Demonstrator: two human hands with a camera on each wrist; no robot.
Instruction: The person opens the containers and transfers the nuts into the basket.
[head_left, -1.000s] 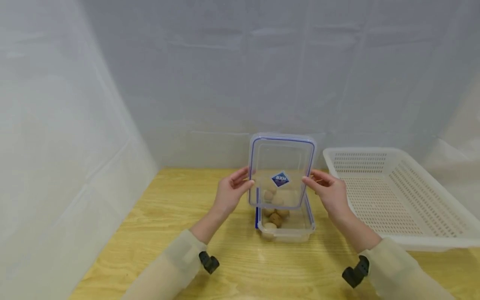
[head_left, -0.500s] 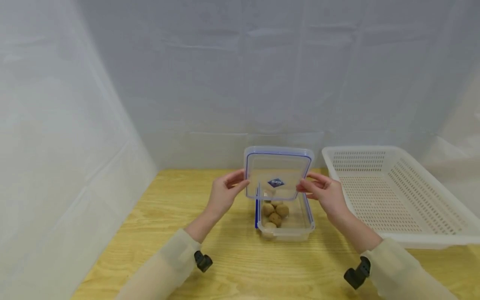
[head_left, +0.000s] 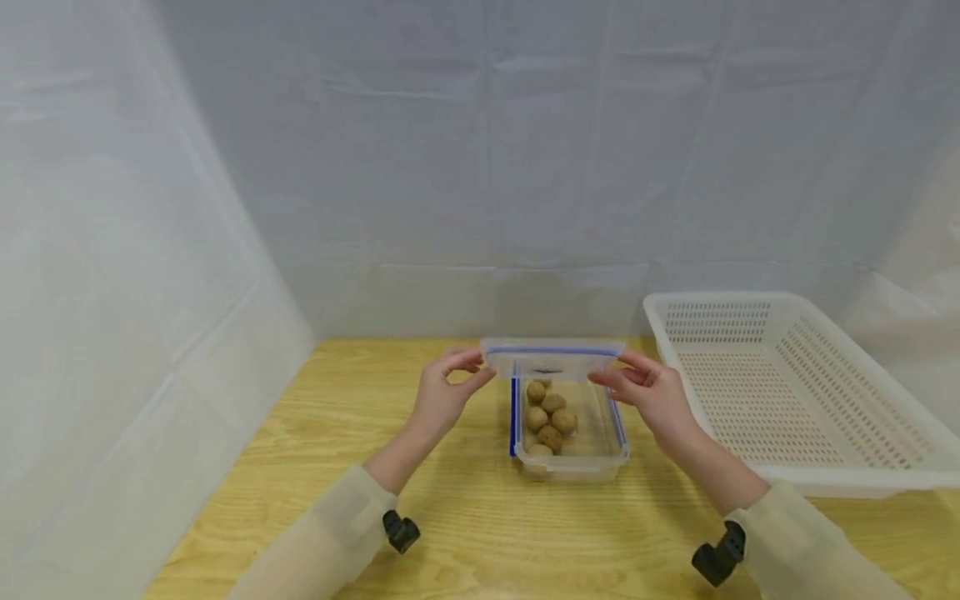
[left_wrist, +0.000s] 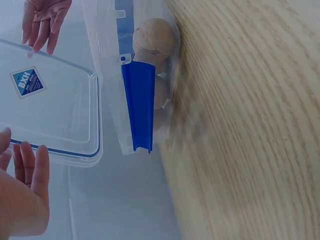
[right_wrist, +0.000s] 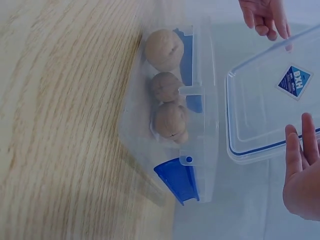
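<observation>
My left hand (head_left: pixel 442 390) and right hand (head_left: pixel 660 396) pinch opposite side edges of a clear plastic lid (head_left: pixel 555 350). A blue seal runs round the lid, and a blue diamond label (left_wrist: pixel 28 81) reads BXH. In the head view the lid is seen almost edge-on, above the far end of a clear food container (head_left: pixel 585 473). It stays apart from the container's rim in both wrist views. Inside the container lie several round brown things that look like walnuts (head_left: pixel 564 420), mostly along the left side. A blue latch flap (left_wrist: pixel 140 107) hangs down on the container's side.
A white perforated plastic basket (head_left: pixel 757 408) stands to the right of the container. Both rest on a wooden table (head_left: pixel 480 533). White sheeting (head_left: pixel 465 167) rises behind the table and on the left.
The lid has tipped from nearly upright, facing me, to almost edge-on, and its top edge has come down. Both hands have moved slightly left with it. More of the container's contents show.
</observation>
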